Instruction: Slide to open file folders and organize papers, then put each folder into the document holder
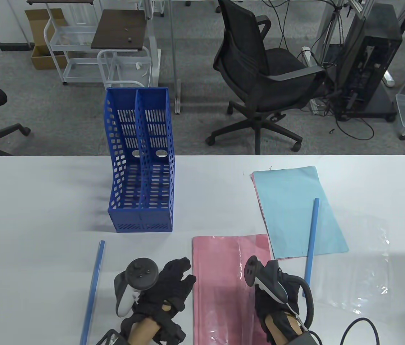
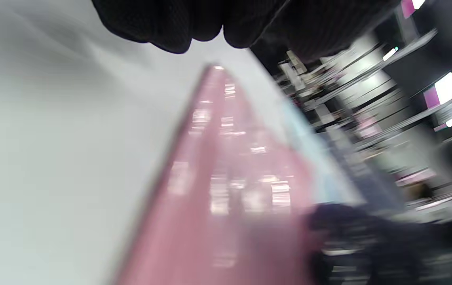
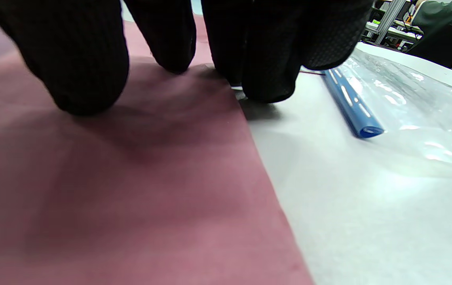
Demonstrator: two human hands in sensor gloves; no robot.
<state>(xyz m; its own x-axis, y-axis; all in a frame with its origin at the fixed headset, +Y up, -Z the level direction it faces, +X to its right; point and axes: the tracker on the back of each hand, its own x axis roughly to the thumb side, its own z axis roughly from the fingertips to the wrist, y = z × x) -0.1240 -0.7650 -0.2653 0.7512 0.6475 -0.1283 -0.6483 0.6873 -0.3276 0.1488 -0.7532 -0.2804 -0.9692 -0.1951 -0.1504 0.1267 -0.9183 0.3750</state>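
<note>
My right hand [image 1: 276, 287] rests on the pink paper [image 1: 224, 287] at the counter's [image 1: 44, 201] near edge; fingertips [image 3: 265, 75] press its right margin, grip released. Left hand [image 1: 168, 287] lies flat at the paper's left edge, grip released. Blue sliding bars [image 1: 92, 291] flank us. Farther: blue paper [image 1: 296, 212], clear folder [image 1: 360, 269], blue document holder [image 1: 141, 165] upright.

Pink folder [image 1: 224, 287] is flanked by left hand [image 1: 168, 287] and right hand [image 1: 274, 291]. Blue document holder [image 1: 141, 161] is seen upright behind.
</note>
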